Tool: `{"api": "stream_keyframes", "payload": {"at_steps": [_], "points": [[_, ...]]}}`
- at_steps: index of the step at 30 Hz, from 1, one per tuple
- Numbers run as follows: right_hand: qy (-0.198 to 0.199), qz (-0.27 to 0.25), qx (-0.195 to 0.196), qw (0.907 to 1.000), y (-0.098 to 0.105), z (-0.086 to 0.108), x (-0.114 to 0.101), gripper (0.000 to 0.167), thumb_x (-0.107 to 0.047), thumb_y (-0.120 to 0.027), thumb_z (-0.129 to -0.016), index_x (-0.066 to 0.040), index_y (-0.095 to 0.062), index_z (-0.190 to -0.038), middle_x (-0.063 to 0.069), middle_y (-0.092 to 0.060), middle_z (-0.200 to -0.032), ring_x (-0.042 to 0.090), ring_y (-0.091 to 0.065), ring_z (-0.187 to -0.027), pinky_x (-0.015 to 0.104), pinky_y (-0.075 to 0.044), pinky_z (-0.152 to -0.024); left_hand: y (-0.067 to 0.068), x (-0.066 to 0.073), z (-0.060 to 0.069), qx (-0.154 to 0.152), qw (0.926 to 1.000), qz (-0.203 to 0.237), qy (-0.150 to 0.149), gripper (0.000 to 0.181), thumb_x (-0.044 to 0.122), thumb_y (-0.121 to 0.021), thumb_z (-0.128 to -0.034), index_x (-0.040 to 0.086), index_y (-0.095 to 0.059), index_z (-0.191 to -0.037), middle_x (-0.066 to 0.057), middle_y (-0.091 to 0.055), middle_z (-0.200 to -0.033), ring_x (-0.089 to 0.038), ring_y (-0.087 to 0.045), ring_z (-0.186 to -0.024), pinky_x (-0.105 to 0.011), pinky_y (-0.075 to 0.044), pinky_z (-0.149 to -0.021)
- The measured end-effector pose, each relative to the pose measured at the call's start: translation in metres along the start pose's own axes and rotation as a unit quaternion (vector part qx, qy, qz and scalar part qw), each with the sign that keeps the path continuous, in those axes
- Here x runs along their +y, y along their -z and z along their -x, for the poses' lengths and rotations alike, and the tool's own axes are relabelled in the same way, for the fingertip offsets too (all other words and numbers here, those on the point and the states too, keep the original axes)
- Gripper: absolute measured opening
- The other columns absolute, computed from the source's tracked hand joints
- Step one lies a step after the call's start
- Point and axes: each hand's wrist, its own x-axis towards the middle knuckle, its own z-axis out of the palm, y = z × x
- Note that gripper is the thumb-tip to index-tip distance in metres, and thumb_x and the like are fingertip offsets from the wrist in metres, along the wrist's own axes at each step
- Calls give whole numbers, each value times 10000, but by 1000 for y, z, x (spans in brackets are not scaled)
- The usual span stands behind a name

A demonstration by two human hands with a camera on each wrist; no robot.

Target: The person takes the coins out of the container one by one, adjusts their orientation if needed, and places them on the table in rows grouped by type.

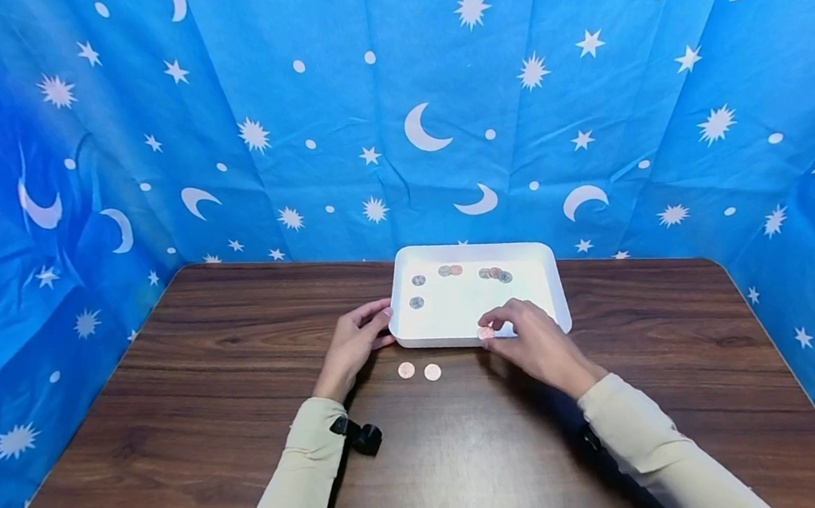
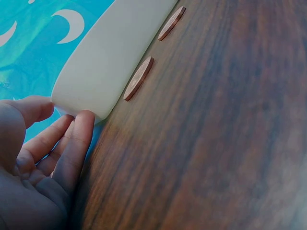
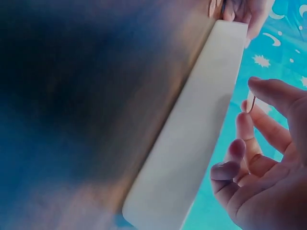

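A white tray [image 1: 452,316] lies at the back of the wooden table. My left hand [image 1: 352,346] holds its near-left corner, thumb at the rim and fingers against the outer wall in the left wrist view. Over the tray's near edge, my right hand [image 1: 534,344] pinches a penny [image 1: 486,333] between thumb and fingertip; the right wrist view shows this penny [image 3: 250,101] edge-on above the rim. Two more pennies [image 1: 406,370] lie flat on the table in front of the tray. Inside the tray are several silver coins [image 1: 416,303] and copper coins [image 1: 457,269], some overlapping.
A blue cloth [image 1: 376,107] with white stars and moons hangs behind and beside the table [image 1: 169,415]. Black straps with small cameras [image 1: 365,438] sit on the sleeved wrists. The tray's far edge is close to the back cloth.
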Motion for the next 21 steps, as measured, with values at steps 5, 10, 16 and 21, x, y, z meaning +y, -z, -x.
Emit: {"api": "stream_keyframes", "payload": {"at_steps": [5, 10, 16, 21], "points": [[3, -228, 86, 9997, -13, 11, -4, 173, -99, -825, -915, -80, -787, -1083, 31, -704, -953, 214, -619, -909, 383, -542, -803, -1, 1, 2, -1, 10000, -19, 4, 378, 149, -611, -1081, -4, -632, -1426, -234, -621, -1385, -172, -661, -1082, -220, -636, -826], [-160, -333, 174, 9992, -20, 19, -10, 181, -96, -844, -900, -72, -784, -1068, 12, -692, -940, 186, -622, -886, 349, -547, -793, -1, 2, 2, 13, 10000, -16, 6, 378, 148, -616, -1079, -1, -634, -1425, -231, -622, -1385, -172, -665, -1082, -224, -638, -826], [-193, -196, 149, 9995, -27, 24, -15, 136, -81, -844, -891, -101, -777, -1008, 19, -666, -899, 148, -555, -797, 302, -495, -709, -1, 1, 1, 26, 10000, -40, -15, 381, 151, -613, -1081, -4, -631, -1428, -235, -619, -1390, -175, -663, -1083, -220, -636, -824], [-207, 167, 33, 9996, -33, 25, -19, 130, -93, -851, -880, -144, -769, -968, -14, -646, -883, 128, -574, -793, 341, -526, -710, 0, 1, 1, 18, 10000, -31, -27, 377, 154, -608, -1083, -1, -634, -1426, -238, -620, -1388, -174, -661, -1082, -223, -635, -832]]}}
